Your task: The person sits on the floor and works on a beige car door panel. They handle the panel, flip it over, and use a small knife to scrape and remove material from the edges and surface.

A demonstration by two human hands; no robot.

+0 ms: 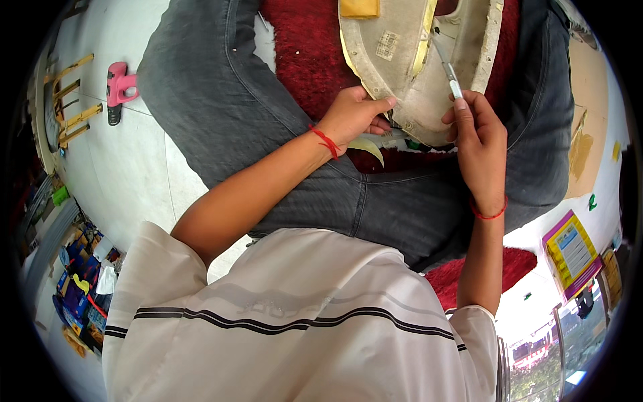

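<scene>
A worn beige moulded panel [420, 110] with yellow edging strips lies between my legs on a red shaggy rug [305, 60]. My left hand [355, 119] grips its near left edge, thumb on top and fingers curled underneath. In my right hand [477, 127] is a slim utility knife [455, 87], pinched between thumb and fingers. Its blade points away from me, over the panel's recessed part. Close to my left hand, a pale curved strip [367, 149] hangs by the panel's near edge. What lies under the panel there is partly hidden.
A pink and black heat-gun-shaped tool [119, 90] lies on the white tiled floor at left. Beyond it is a yellowish slatted wooden frame [77, 100]. Cluttered packages [80, 288] sit at lower left. Brown cardboard [589, 114] and a purple-yellow board [570, 253] are at right.
</scene>
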